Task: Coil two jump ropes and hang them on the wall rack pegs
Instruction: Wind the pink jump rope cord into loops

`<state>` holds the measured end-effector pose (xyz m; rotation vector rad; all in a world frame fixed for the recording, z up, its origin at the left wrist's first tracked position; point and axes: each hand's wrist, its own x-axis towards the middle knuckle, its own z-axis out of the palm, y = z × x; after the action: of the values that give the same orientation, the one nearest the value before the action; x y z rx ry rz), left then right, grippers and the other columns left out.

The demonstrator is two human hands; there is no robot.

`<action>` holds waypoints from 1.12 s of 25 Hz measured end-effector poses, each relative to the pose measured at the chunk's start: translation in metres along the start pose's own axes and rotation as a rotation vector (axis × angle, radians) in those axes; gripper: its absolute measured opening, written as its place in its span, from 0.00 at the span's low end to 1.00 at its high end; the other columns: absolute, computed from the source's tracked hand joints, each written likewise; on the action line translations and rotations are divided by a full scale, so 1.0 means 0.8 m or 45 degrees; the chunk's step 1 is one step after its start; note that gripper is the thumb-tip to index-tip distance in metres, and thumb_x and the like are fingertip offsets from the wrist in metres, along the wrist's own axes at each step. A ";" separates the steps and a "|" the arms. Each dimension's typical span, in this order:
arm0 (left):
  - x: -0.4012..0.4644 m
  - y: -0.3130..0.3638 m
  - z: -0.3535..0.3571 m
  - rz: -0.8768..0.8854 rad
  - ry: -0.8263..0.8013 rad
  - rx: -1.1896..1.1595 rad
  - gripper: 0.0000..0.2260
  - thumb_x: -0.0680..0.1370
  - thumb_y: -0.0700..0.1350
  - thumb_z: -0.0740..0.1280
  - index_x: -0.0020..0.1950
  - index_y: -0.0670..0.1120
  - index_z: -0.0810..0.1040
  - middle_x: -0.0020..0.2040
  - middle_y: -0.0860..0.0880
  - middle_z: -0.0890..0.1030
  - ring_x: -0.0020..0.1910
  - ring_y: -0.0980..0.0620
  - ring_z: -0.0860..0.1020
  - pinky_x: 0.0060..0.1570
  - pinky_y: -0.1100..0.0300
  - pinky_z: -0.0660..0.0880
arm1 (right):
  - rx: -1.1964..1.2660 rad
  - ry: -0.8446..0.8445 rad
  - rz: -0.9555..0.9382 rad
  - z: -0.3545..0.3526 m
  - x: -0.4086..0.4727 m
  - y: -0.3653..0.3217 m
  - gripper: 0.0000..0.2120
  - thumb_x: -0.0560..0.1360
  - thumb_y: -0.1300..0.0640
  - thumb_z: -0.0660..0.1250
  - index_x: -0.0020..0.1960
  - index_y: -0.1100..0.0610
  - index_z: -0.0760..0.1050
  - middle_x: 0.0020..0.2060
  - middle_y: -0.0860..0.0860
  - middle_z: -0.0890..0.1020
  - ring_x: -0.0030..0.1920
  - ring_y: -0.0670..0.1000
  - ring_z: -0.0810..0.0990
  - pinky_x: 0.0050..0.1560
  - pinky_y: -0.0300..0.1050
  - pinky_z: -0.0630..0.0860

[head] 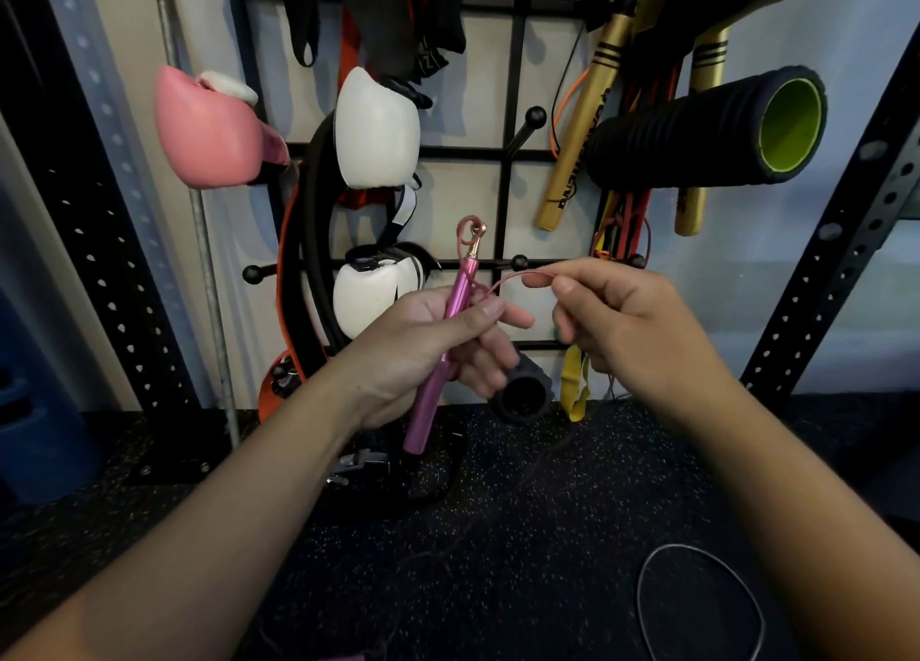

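My left hand (pixel 438 342) is wrapped round the pink handle (pixel 445 342) of the first rope, thumb laid across it. The handle's long axis runs from low and a little left, its butt hanging below my palm, up and slightly right to the swivel clip (pixel 475 242) near the rack (pixel 513 153). From that clip the thin pink cord (pixel 517 276) loops down and arcs right into my right hand (pixel 632 322), which pinches it between thumb and forefinger. So the free cord lies to the right of the handle, and my right hand is the nearer one to feed it; I judge the next wrap has to carry the cord leftward back onto the handle hand. Below my right hand the cord is too faint against the speckled floor to follow with any confidence. A grey loop (pixel 697 605) lies on the floor low right, possibly the second rope. A bare peg (pixel 535 115) stands above my hands.
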<state>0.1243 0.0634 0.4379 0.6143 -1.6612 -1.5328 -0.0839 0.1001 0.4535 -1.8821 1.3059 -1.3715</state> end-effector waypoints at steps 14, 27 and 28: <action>0.010 0.026 0.022 0.379 0.256 -0.609 0.16 0.84 0.39 0.59 0.72 0.40 0.72 0.63 0.43 0.85 0.59 0.44 0.85 0.59 0.53 0.81 | -0.004 -0.729 0.321 0.034 -0.033 0.006 0.17 0.86 0.45 0.53 0.60 0.47 0.80 0.30 0.57 0.72 0.26 0.53 0.69 0.36 0.54 0.83; -0.010 0.011 0.009 -0.065 -0.041 0.273 0.18 0.80 0.57 0.63 0.42 0.44 0.81 0.26 0.50 0.74 0.20 0.55 0.69 0.25 0.63 0.69 | -0.231 -0.028 -0.096 0.004 -0.009 -0.021 0.08 0.77 0.45 0.71 0.46 0.50 0.84 0.33 0.52 0.84 0.33 0.58 0.79 0.37 0.56 0.80; -0.010 0.012 0.009 -0.066 -0.074 0.292 0.15 0.80 0.54 0.65 0.45 0.44 0.82 0.29 0.47 0.80 0.22 0.53 0.76 0.26 0.62 0.72 | -0.201 -0.070 -0.095 0.003 -0.008 -0.021 0.07 0.79 0.50 0.69 0.49 0.51 0.84 0.38 0.54 0.86 0.40 0.60 0.83 0.45 0.58 0.81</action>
<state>0.1248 0.0756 0.4453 0.7445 -1.8951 -1.4181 -0.0748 0.1126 0.4625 -2.0774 1.3639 -1.2756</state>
